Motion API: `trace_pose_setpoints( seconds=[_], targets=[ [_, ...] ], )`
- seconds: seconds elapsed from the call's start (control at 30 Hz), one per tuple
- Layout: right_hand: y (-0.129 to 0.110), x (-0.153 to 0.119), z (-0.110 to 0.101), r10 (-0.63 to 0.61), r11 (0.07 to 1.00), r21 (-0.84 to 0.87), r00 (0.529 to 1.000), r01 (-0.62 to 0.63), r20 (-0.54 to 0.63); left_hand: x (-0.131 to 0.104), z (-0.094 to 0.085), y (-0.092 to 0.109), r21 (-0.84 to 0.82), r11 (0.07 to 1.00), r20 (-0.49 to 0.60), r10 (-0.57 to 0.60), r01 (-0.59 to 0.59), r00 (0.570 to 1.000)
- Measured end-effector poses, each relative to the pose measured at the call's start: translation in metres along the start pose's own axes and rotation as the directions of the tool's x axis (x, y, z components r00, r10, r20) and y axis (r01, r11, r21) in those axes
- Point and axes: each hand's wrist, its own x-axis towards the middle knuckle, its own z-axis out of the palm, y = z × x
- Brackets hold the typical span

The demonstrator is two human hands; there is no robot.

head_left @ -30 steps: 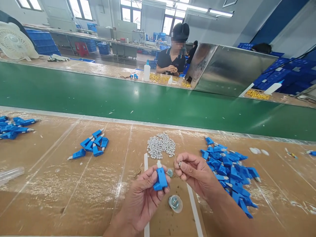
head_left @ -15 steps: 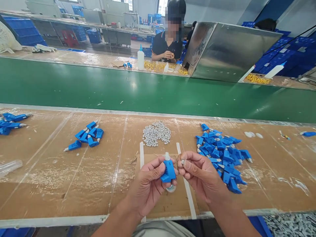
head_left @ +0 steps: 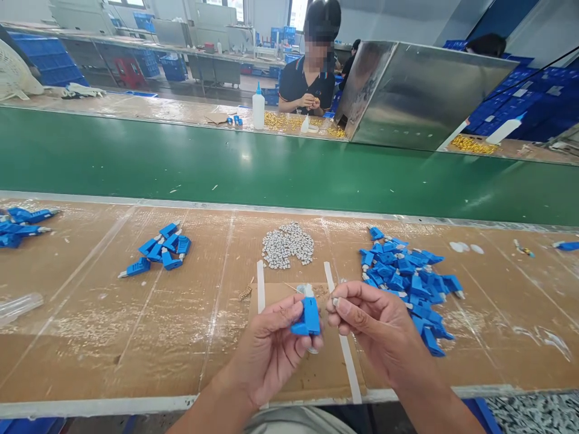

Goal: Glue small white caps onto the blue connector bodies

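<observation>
A blue plastic part [head_left: 310,316] with a whitish tip is gripped between the thumb and fingers of my left hand [head_left: 278,331], tip pointing away from me. Just to its right, my right hand [head_left: 373,322] pinches a small grey piece [head_left: 335,301] between thumb and fingertip, apart from the blue part. Both hands hover over a cardboard sheet [head_left: 289,380] with white tape strips along its sides. Beyond them lies a heap of small grey pieces [head_left: 287,245]. A large pile of blue parts [head_left: 407,277] is at the right, a smaller cluster of blue parts [head_left: 165,246] at the left.
A green conveyor belt [head_left: 181,163] runs across behind the table. On its far side sit a co-worker [head_left: 307,84], a white bottle [head_left: 258,108], gold pieces [head_left: 283,120] and a metal box [head_left: 420,96]. A clear plastic tube [head_left: 20,307] lies at the left.
The blue part has dipped slightly and tilted in my left hand, drawing a little away from my right hand. My right hand still pinches the small grey piece.
</observation>
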Motion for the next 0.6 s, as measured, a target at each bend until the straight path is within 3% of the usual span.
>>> trace_pose_setpoints(
  seconds=[0.13,0.3,0.47,0.6],
  targets=[
    [0.005,0.0,-0.002,-0.067,0.996,-0.063,0.998,0.068,0.022,-0.001,0.0,0.006,-0.163,0.972,-0.005,-0.17,0.167,0.985],
    [-0.004,-0.003,-0.004,-0.142,0.96,-0.235,0.988,0.154,0.067,0.0,-0.002,0.008,-0.225,0.943,0.074,-0.234,0.245,0.969],
    [-0.02,0.001,-0.008,-0.245,0.788,-0.511,0.936,0.344,0.252,0.0,0.0,0.008,-0.226,0.922,0.047,-0.311,0.314,0.949],
    [-0.027,0.008,-0.013,-0.224,0.649,-0.617,0.888,0.444,0.403,-0.001,0.004,0.008,-0.227,0.907,0.014,-0.362,0.356,0.932]
  ],
)
